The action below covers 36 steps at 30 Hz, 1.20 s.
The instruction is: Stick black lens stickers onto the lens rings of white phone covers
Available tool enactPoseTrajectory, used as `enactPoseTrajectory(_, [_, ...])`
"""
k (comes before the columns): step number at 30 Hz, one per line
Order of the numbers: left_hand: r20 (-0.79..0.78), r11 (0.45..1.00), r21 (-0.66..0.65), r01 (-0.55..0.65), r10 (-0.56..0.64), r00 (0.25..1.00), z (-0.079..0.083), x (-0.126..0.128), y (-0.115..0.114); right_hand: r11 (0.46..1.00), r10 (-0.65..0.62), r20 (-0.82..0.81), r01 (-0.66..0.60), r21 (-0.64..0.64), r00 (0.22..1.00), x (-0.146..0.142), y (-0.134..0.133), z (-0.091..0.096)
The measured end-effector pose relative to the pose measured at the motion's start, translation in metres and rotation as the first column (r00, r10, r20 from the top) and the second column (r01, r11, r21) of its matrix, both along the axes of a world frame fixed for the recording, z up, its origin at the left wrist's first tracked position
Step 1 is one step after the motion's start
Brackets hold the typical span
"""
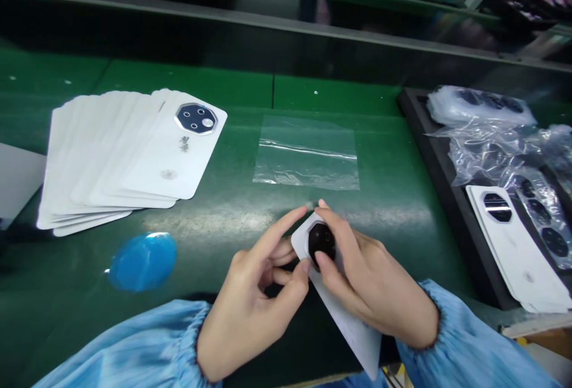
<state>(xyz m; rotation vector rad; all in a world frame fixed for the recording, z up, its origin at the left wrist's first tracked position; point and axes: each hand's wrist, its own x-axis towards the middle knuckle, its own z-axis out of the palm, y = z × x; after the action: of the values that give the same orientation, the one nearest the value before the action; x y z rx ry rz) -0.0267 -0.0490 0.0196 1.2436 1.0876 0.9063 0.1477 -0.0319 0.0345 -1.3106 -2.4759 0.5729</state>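
Note:
A white phone back cover (346,322) is held at a slant near the table's front edge, with a dark camera lens plate (322,241) at its upper end. My right hand (375,281) grips the cover along its right side, thumb pressed on the lens plate and index finger along the far edge. On the other side, my left hand (257,292) pinches the cover's left edge between thumb and curled fingers, its index finger stretched out. Some of its fingertips are hidden behind the cover. Beyond the hands lies a clear plastic bag (308,164).
Fanned white phone back covers (134,155) lie at left on the green table (232,245). A round blue film (143,261) is nearer. At right, a black tray (440,197) carries bagged lens plates (536,209) and more white covers (518,251). A dark ledge (268,48) runs along the back.

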Motion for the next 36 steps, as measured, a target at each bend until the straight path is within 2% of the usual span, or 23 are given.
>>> enactPoseTrajectory(7, [-0.012, 0.998, 0.063, -0.002, 0.003, 1.0, 0.002, -0.001, -0.002, 0.984, -0.084, -0.131, 0.062, -0.165, 0.988, 0.003, -0.001, 0.002])
enactPoseTrajectory(12, [-0.071, 0.994, 0.113, -0.002, 0.01, 0.997, 0.001, -0.002, -0.004, 0.934, -0.21, -0.161, 0.15, -0.323, 0.964, 0.004, 0.002, 0.005])
enactPoseTrajectory(17, [-0.146, 0.992, 0.127, 0.008, 0.011, 0.989, 0.0, -0.003, -0.008, 0.915, -0.277, -0.179, 0.202, -0.35, 0.944, 0.002, 0.003, 0.006])
enactPoseTrajectory(21, [-0.173, 0.988, 0.151, 0.023, 0.004, 0.985, 0.003, -0.002, -0.009, 0.95, -0.251, -0.168, 0.208, -0.235, 0.953, -0.003, 0.0, 0.003])
enactPoseTrajectory(24, [-0.181, 0.991, 0.132, 0.022, 0.003, 0.983, 0.004, -0.002, -0.009, 0.994, -0.109, -0.106, 0.107, -0.025, 0.988, -0.007, -0.001, -0.001])
enactPoseTrajectory(27, [-0.128, 0.995, 0.099, 0.034, -0.021, 0.992, 0.003, 0.0, -0.008, 0.992, -0.003, 0.012, 0.001, 0.127, 1.0, -0.009, -0.002, -0.005])
enactPoseTrajectory(30, [-0.09, 0.997, 0.074, 0.015, -0.008, 0.996, 0.002, 0.002, -0.006, 0.985, 0.009, 0.078, -0.022, 0.173, 0.997, -0.01, -0.003, -0.006])
enactPoseTrajectory(36, [-0.013, 0.999, 0.046, 0.011, -0.01, 1.0, 0.001, 0.003, -0.004, 0.984, -0.002, 0.088, -0.014, 0.176, 0.996, -0.01, -0.005, -0.006])
